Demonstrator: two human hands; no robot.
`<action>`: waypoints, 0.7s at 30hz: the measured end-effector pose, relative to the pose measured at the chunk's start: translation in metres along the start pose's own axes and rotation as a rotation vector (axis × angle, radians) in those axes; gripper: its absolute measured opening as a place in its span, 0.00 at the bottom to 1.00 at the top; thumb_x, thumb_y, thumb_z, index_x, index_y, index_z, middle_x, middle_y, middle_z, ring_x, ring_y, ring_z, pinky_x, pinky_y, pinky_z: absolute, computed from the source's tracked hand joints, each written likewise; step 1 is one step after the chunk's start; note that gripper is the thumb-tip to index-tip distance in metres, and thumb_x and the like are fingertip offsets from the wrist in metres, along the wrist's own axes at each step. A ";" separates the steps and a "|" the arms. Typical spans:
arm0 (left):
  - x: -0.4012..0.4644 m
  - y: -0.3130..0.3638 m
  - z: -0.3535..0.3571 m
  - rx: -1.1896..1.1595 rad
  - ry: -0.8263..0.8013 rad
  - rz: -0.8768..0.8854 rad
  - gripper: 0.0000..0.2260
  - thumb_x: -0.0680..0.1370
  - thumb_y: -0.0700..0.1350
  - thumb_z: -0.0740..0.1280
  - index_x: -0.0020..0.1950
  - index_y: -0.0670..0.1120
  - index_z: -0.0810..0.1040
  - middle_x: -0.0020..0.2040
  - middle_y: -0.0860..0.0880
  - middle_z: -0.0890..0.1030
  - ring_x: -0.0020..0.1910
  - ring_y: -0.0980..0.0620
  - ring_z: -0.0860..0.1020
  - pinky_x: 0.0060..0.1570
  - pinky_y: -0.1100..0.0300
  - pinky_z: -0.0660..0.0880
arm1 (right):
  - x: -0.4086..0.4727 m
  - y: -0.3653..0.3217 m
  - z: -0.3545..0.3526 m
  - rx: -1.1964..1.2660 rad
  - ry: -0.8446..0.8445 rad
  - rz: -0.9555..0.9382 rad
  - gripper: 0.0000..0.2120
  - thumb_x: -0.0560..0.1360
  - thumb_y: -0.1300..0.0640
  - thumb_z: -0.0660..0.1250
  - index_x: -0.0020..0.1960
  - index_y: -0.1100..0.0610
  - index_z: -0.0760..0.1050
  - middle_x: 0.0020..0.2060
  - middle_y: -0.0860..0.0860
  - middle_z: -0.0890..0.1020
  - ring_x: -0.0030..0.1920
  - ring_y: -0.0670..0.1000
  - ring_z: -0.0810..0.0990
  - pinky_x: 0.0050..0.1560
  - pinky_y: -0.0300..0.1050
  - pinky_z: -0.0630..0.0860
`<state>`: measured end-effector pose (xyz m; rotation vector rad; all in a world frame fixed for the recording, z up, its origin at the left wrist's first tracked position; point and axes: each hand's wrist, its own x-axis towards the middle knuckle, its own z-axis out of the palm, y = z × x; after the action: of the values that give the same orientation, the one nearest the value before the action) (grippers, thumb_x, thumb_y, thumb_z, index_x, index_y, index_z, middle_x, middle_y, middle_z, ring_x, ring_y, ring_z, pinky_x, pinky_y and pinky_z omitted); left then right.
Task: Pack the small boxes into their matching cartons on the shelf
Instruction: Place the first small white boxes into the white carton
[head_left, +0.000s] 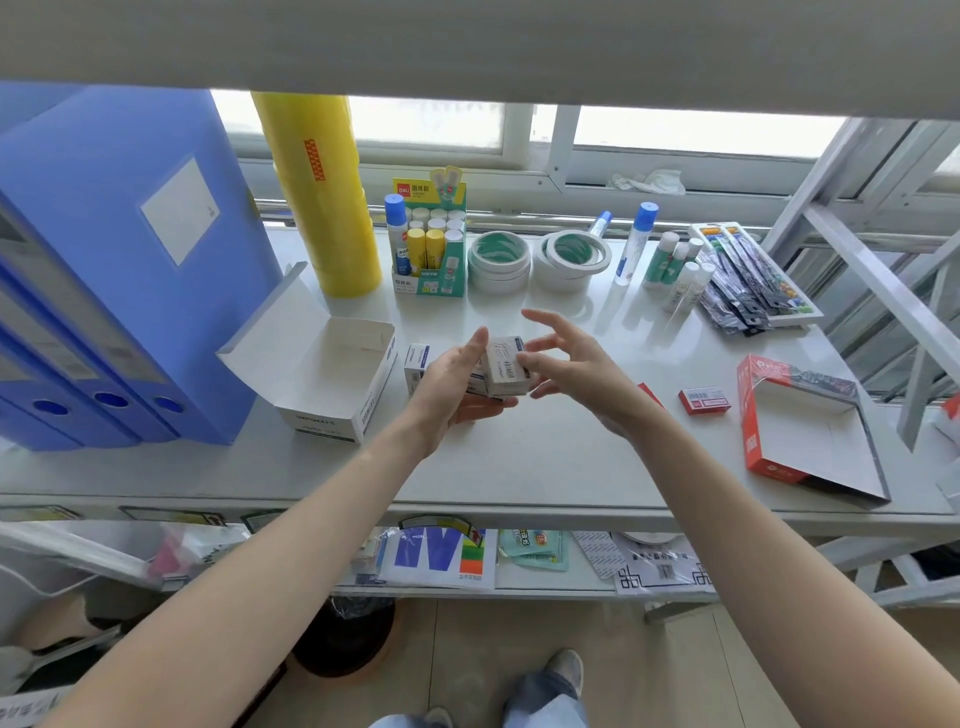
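Two open cartons sit on the shelf (519, 467): a white carton (332, 379) left of the hands and a red carton (810, 431) to their right. One small red box (705, 400) lies beside the red carton. Three blue binders (104, 291) stand left of the white carton, two tape stacks (500, 261) behind it.

Left hand (457, 387) grips small white box (506, 371) w/ right hand (576, 366) fingers spread beside, over shelf (571, 457).

Card, plastic and painted metal all over this shelf.
Small box (505, 371): matt white card, like the open carton (332, 376). Shelf top (545, 447) is smooth with a soft sheen. Blue folders (119, 270) look like plastic, the yellow tape rolls (324, 192) glossy, the red carton (800, 431) printed card.
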<state>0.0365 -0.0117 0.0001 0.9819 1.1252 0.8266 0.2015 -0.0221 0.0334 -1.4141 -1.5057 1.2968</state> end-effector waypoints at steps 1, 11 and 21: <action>0.000 0.000 0.000 0.002 0.006 0.000 0.26 0.76 0.63 0.58 0.63 0.43 0.73 0.48 0.42 0.84 0.39 0.48 0.85 0.37 0.61 0.80 | 0.000 -0.003 0.000 0.008 -0.044 0.011 0.23 0.77 0.60 0.64 0.70 0.50 0.65 0.50 0.51 0.75 0.35 0.49 0.79 0.41 0.40 0.82; -0.002 0.002 0.001 -0.159 -0.046 -0.026 0.20 0.80 0.60 0.51 0.52 0.49 0.76 0.46 0.43 0.82 0.43 0.48 0.82 0.47 0.58 0.80 | 0.009 -0.002 0.015 0.074 0.180 0.151 0.15 0.74 0.54 0.70 0.50 0.64 0.71 0.43 0.60 0.81 0.31 0.51 0.82 0.35 0.46 0.83; -0.002 0.004 -0.010 -0.115 -0.061 0.013 0.18 0.80 0.51 0.57 0.65 0.43 0.72 0.55 0.40 0.81 0.52 0.42 0.82 0.45 0.62 0.81 | 0.014 -0.005 0.018 -0.263 0.170 -0.071 0.24 0.73 0.46 0.68 0.63 0.56 0.68 0.58 0.52 0.72 0.57 0.51 0.74 0.53 0.43 0.73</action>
<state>0.0264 -0.0104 0.0032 0.9138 1.0095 0.8570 0.1808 -0.0112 0.0317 -1.5759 -1.6374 0.9363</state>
